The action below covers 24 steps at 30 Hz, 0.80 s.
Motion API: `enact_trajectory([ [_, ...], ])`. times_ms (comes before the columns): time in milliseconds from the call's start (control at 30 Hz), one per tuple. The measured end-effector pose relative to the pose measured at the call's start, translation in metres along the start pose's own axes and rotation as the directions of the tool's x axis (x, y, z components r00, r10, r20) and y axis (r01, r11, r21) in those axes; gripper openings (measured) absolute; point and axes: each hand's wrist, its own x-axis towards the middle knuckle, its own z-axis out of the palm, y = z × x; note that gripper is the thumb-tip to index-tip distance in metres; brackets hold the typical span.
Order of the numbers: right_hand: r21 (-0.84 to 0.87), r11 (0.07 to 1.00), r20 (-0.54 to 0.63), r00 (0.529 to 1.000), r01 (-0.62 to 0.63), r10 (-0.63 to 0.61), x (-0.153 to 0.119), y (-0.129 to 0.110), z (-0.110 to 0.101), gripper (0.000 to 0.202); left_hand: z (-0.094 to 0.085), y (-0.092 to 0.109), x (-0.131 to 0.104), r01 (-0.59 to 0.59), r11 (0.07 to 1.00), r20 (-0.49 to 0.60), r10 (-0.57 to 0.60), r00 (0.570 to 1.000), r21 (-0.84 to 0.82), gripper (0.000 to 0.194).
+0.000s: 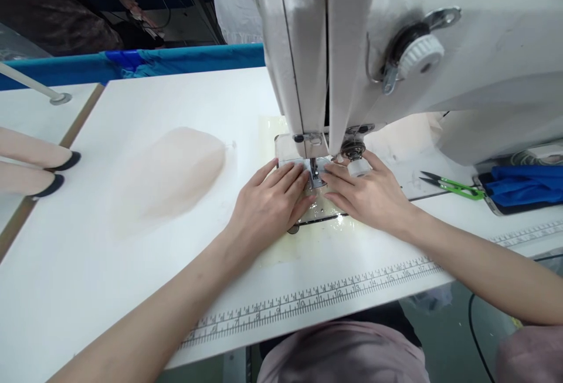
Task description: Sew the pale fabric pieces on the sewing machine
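Observation:
My left hand [272,201] lies flat with outstretched fingers on the sewing machine's metal plate, just left of the presser foot [315,175]. From the other side, my right hand [369,192] rests with its fingers apart, their tips close to the foot. Some pale material seems to lie under the fingertips, but it is mostly hidden and I cannot make out its shape. The white sewing machine [299,66] stands over both hands. A sheer beige fabric piece [185,178] lies on the white table to the left.
Green-handled thread snips [457,186] lie right, beside a dark tray [495,201] with blue cloth [528,183]. Pale beige fabric [409,136] sits behind my right hand. Two beige rounded pieces with black ends [48,186] are far left. A printed ruler [303,304] follows the front edge.

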Motion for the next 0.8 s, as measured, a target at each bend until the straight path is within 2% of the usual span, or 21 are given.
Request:
enact_trajectory([
  [167, 0.014, 1.0, -0.008, 1.0, -0.016, 0.016, 0.0, 0.001, -0.002, 0.026, 0.0, -0.007, 0.001, 0.106, 0.994, 0.029, -0.105, 0.994, -0.015, 0.039],
  [333, 0.026, 1.0, -0.053, 0.999, -0.011, 0.012, 0.0, 0.003, -0.005, 0.023, -0.008, -0.002, 0.0, 0.107, 0.99, 0.045, -0.112, 0.993, 0.095, 0.036],
  [400, 0.028, 1.0, -0.077, 0.997, -0.004, 0.006, 0.0, 0.004, -0.006, 0.022, -0.015, 0.007, -0.003, 0.052, 0.994, 0.046, -0.057, 0.997, 0.101, 0.031],
  [500, 0.026, 1.0, -0.1, 0.995, 0.007, -0.004, -0.002, 0.006, -0.008, 0.022, -0.025, 0.019, -0.007, -0.194, 0.974, 0.013, 0.197, 0.98, -0.118, 0.025],
  [533, 0.027, 1.0, -0.104, 0.995, 0.009, -0.006, -0.002, 0.006, -0.008, 0.022, -0.028, 0.02, -0.007, -0.255, 0.951, -0.027, 0.254, 0.967, -0.177, 0.029],
  [567, 0.03, 0.999, -0.106, 0.994, 0.009, -0.006, -0.003, 0.007, -0.007, 0.021, -0.029, 0.02, -0.008, -0.264, 0.944, -0.061, 0.257, 0.964, -0.197, 0.032],
  [600, 0.041, 0.999, -0.107, 0.994, 0.005, 0.0, -0.004, 0.007, -0.007, 0.021, -0.03, 0.018, -0.008, -0.216, 0.959, -0.071, 0.207, 0.976, -0.181, 0.034],
  [633, 0.062, 0.998, -0.105, 0.994, -0.003, 0.01, -0.004, 0.007, -0.007, 0.021, -0.03, 0.015, -0.008, -0.12, 0.983, -0.05, 0.114, 0.992, -0.14, 0.032],
  [700, 0.13, 0.991, -0.091, 0.995, -0.031, 0.043, -0.005, 0.007, -0.007, 0.021, -0.029, 0.008, -0.008, 0.102, 0.993, 0.067, -0.099, 0.993, -0.051, 0.029],
  [800, 0.281, 0.952, -0.018, 0.991, -0.12, 0.131, -0.004, 0.005, -0.008, 0.024, -0.027, 0.006, -0.007, 0.318, 0.948, 0.301, -0.297, 0.906, -0.022, 0.028],
])
